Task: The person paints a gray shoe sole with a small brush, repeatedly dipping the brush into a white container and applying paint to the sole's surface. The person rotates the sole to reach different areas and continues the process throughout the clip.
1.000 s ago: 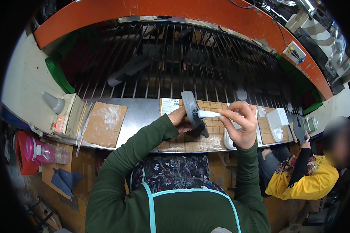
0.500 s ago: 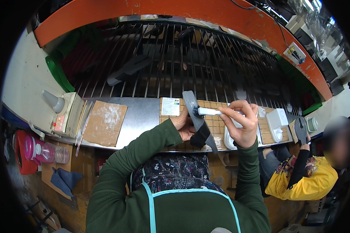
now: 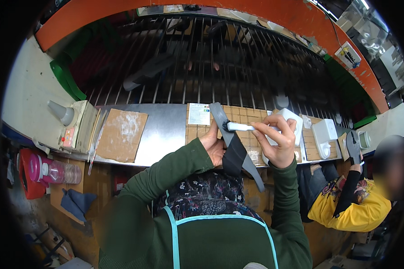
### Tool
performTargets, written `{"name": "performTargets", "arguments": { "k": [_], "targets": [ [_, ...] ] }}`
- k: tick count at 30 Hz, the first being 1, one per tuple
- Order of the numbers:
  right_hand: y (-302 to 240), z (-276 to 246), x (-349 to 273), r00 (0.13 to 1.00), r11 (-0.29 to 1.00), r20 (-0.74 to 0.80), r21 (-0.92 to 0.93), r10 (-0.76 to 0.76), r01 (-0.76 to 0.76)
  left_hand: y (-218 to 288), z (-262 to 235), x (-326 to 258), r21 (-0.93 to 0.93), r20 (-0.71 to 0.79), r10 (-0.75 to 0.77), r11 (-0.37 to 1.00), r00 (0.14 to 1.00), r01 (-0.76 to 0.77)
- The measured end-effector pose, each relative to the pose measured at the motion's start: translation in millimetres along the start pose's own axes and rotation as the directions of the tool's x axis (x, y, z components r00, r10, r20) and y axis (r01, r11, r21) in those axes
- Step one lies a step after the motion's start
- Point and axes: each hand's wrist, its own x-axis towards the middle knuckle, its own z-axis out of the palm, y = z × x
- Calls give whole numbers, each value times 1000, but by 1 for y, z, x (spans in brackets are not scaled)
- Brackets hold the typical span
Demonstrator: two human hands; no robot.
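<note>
White label card (image 3: 199,114) beside held grey strap (image 3: 231,143)

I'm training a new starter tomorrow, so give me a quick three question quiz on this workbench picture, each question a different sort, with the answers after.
1. True or false: the left hand holds the grey sole piece.
2. Multiple choice: what does the right hand hold against the piece? A) scissors B) a white brush C) a hammer
3. Fill the gap: the cardboard sheet lies on the bench to the person's ____.

Key: 1 true; 2 B; 3 left.
</note>
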Motion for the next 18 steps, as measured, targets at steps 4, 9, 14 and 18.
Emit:
{"name": "performTargets", "arguments": {
  "k": [4, 9, 14, 18],
  "targets": [
    [-1, 4, -6, 1000, 1000, 11, 1, 15, -15, -4, 5, -5, -56, 172, -41, 997, 984, 51],
    [-1, 7, -13, 998, 998, 26, 29, 60, -61, -7, 6, -5, -24, 209, -20, 999, 978, 26],
    [0, 10, -19, 998, 998, 16, 28, 54, -54, -13, 6, -5, -38, 301, -16, 999, 953, 29],
    [2, 10, -23, 997, 997, 38, 40, 65, -66, -15, 6, -4, -94, 314, -10, 995, 949, 42]
  ]
}}
